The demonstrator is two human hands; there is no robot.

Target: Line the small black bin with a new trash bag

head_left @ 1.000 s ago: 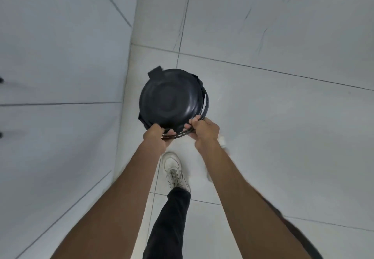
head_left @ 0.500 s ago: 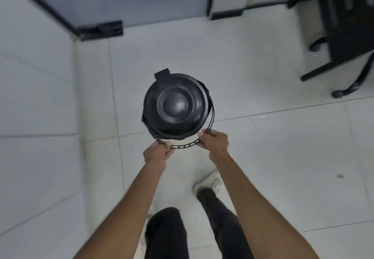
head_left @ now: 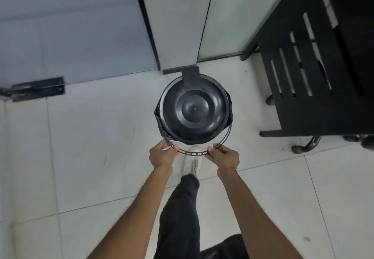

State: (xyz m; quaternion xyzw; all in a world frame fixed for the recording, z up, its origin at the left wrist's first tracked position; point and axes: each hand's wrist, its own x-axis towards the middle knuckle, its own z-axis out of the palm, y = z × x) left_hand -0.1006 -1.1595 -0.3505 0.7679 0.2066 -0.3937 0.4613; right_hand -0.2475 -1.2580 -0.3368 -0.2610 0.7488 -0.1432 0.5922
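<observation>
Head view: round glossy black bin [head_left: 194, 109]

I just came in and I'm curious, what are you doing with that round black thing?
A person is holding a small black bin by its thin handle, with the left hand and right hand gripping either end of it. The lid is shut, and black bag plastic shows at the rim. A white shoe is below.
</observation>
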